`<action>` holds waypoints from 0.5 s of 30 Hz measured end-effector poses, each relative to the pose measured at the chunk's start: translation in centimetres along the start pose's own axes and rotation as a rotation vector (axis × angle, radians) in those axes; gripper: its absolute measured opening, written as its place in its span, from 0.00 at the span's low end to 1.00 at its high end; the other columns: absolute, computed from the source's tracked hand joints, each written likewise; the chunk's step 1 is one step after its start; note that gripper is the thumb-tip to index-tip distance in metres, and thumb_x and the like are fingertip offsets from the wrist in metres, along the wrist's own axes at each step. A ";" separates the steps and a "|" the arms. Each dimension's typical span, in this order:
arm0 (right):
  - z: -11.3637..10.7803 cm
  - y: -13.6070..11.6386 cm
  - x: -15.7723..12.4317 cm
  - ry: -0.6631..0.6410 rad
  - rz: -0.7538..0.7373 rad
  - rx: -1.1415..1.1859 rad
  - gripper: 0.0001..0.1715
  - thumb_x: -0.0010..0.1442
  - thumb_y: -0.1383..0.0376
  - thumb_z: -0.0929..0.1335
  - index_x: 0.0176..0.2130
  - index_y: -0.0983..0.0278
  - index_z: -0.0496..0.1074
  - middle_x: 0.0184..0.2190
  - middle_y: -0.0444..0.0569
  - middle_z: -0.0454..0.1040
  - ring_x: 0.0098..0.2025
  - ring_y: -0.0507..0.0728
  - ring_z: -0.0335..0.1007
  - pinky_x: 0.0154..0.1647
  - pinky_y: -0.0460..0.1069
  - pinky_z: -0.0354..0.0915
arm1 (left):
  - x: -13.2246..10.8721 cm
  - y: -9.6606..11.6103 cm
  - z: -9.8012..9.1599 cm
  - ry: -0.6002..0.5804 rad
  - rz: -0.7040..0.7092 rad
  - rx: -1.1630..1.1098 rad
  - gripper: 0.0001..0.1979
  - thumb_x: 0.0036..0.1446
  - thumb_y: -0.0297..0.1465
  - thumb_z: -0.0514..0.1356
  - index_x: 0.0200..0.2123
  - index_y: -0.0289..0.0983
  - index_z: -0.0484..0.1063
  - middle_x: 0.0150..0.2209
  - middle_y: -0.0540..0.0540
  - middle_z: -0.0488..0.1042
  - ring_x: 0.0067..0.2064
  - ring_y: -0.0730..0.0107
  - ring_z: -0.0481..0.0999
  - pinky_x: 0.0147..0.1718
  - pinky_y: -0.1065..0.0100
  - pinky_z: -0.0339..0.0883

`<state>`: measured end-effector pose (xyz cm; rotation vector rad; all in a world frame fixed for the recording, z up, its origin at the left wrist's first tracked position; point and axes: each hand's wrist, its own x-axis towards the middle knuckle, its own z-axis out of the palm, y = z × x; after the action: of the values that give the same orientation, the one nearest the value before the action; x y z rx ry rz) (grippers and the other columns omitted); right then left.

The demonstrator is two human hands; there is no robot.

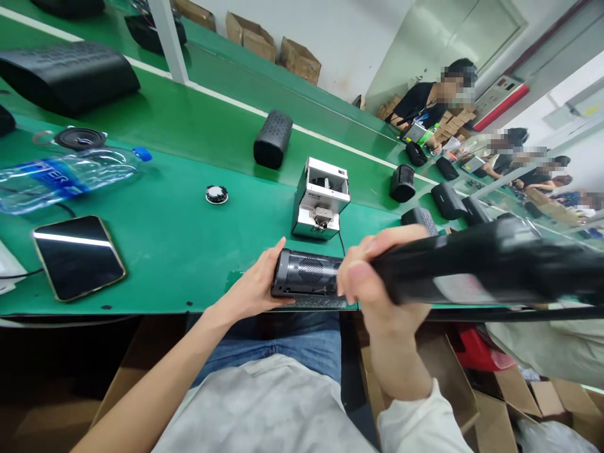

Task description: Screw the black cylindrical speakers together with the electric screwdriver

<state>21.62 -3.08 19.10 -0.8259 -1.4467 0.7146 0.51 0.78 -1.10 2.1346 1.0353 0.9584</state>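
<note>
My left hand [257, 283] grips the left end of a black speaker housing [309, 272] with a perforated patch, lying at the near edge of the green table. In my right hand [377, 277] is a long black power tool [453, 264], held sideways with its body stretching to the right edge; it is blurred. The tool's tip and the housing's right end are hidden by my right hand. Just beyond the housing stands a white and dark box-shaped device [321, 198] with a metal part on its front.
On the left lie a phone [79, 257], a plastic bottle [70, 179] and a round speaker driver [80, 138]. A small round part [216, 194] sits mid-table. Black speakers [273, 139] stand on the green belt [212, 119]. Several people sit farther along the line.
</note>
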 end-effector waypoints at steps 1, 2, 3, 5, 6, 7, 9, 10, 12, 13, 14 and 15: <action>0.1 0.7 -0.3 -0.035 -0.030 0.043 0.13 0.67 0.65 0.77 0.44 0.55 0.71 0.27 0.38 0.68 0.21 0.52 0.65 0.21 0.50 0.67 | 0.0 0.1 0.0 0.009 0.008 0.005 0.76 0.53 0.33 0.81 0.83 0.50 0.24 0.76 0.28 0.59 0.75 0.29 0.66 0.69 0.32 0.70; 0.3 1.3 -0.5 -0.060 -0.054 0.089 0.12 0.68 0.67 0.76 0.44 0.55 0.70 0.26 0.37 0.67 0.20 0.51 0.64 0.20 0.49 0.66 | 0.0 0.2 0.1 0.012 0.015 0.012 0.76 0.53 0.32 0.81 0.83 0.50 0.24 0.76 0.28 0.59 0.75 0.29 0.66 0.70 0.32 0.69; 0.4 1.8 -0.6 -0.075 -0.069 0.133 0.11 0.69 0.69 0.74 0.44 0.56 0.70 0.25 0.36 0.66 0.19 0.50 0.63 0.20 0.48 0.65 | -0.1 0.3 0.1 0.010 0.019 0.019 0.77 0.52 0.31 0.82 0.83 0.50 0.24 0.75 0.28 0.60 0.75 0.29 0.66 0.70 0.32 0.69; 0.6 2.2 -0.8 -0.076 -0.075 0.185 0.11 0.70 0.72 0.72 0.45 0.56 0.69 0.24 0.34 0.65 0.18 0.49 0.61 0.19 0.46 0.63 | -0.1 0.6 0.1 -0.004 0.015 0.026 0.78 0.50 0.30 0.82 0.83 0.50 0.25 0.73 0.29 0.63 0.73 0.30 0.68 0.69 0.33 0.71; 0.6 2.2 -0.8 -0.062 -0.074 0.188 0.11 0.70 0.72 0.71 0.45 0.56 0.69 0.23 0.34 0.64 0.17 0.49 0.59 0.19 0.46 0.61 | -0.1 0.7 0.1 -0.011 0.012 0.027 0.78 0.50 0.30 0.83 0.83 0.50 0.25 0.72 0.29 0.64 0.71 0.31 0.70 0.68 0.34 0.72; 0.7 2.1 -0.8 -0.053 -0.075 0.177 0.10 0.71 0.72 0.71 0.44 0.57 0.68 0.22 0.34 0.64 0.16 0.49 0.58 0.18 0.45 0.60 | -0.1 0.8 0.1 -0.013 0.007 0.025 0.78 0.50 0.30 0.83 0.83 0.50 0.26 0.71 0.30 0.65 0.70 0.32 0.71 0.67 0.35 0.73; 0.8 1.9 -0.7 -0.052 -0.078 0.148 0.10 0.70 0.71 0.71 0.43 0.56 0.67 0.21 0.33 0.62 0.15 0.49 0.56 0.16 0.45 0.58 | -0.1 0.9 0.0 -0.006 -0.002 0.015 0.77 0.51 0.31 0.83 0.83 0.50 0.27 0.71 0.30 0.65 0.69 0.33 0.71 0.66 0.36 0.74; 0.8 1.8 -0.6 -0.048 -0.077 0.140 0.10 0.70 0.70 0.71 0.43 0.56 0.67 0.20 0.33 0.62 0.14 0.49 0.54 0.15 0.45 0.57 | -0.1 1.0 -0.1 0.000 -0.008 0.009 0.76 0.51 0.31 0.82 0.83 0.50 0.28 0.71 0.30 0.65 0.69 0.33 0.71 0.66 0.36 0.74; 0.9 1.7 -0.7 -0.036 -0.080 0.128 0.10 0.69 0.69 0.71 0.42 0.56 0.67 0.20 0.33 0.61 0.13 0.49 0.52 0.13 0.45 0.56 | -0.1 1.1 -0.1 0.009 -0.022 -0.005 0.74 0.52 0.31 0.82 0.83 0.51 0.30 0.70 0.31 0.66 0.70 0.34 0.71 0.66 0.37 0.74; 1.0 1.7 -0.7 -0.024 -0.082 0.120 0.11 0.69 0.69 0.71 0.42 0.56 0.66 0.19 0.33 0.60 0.12 0.49 0.51 0.13 0.45 0.56 | -0.1 1.1 -0.1 0.008 -0.025 -0.011 0.73 0.53 0.31 0.82 0.83 0.51 0.31 0.70 0.31 0.66 0.70 0.34 0.71 0.66 0.37 0.74; 1.1 1.8 -0.8 -0.013 -0.086 0.111 0.11 0.69 0.69 0.72 0.42 0.56 0.66 0.19 0.33 0.60 0.12 0.49 0.51 0.12 0.45 0.56 | -0.1 1.1 -0.1 0.006 -0.025 -0.016 0.72 0.53 0.31 0.81 0.83 0.51 0.32 0.70 0.32 0.66 0.69 0.34 0.71 0.66 0.37 0.74; 1.1 1.9 -0.8 -0.011 -0.087 0.107 0.11 0.69 0.69 0.72 0.42 0.56 0.66 0.20 0.33 0.60 0.12 0.49 0.51 0.12 0.45 0.56 | -0.1 1.1 -0.1 0.005 -0.024 -0.018 0.72 0.53 0.31 0.81 0.83 0.51 0.32 0.70 0.32 0.67 0.69 0.35 0.72 0.66 0.37 0.74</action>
<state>20.60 -2.67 16.99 -0.6739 -1.4329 0.7248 0.82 0.12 -0.25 2.1019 1.0479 0.9585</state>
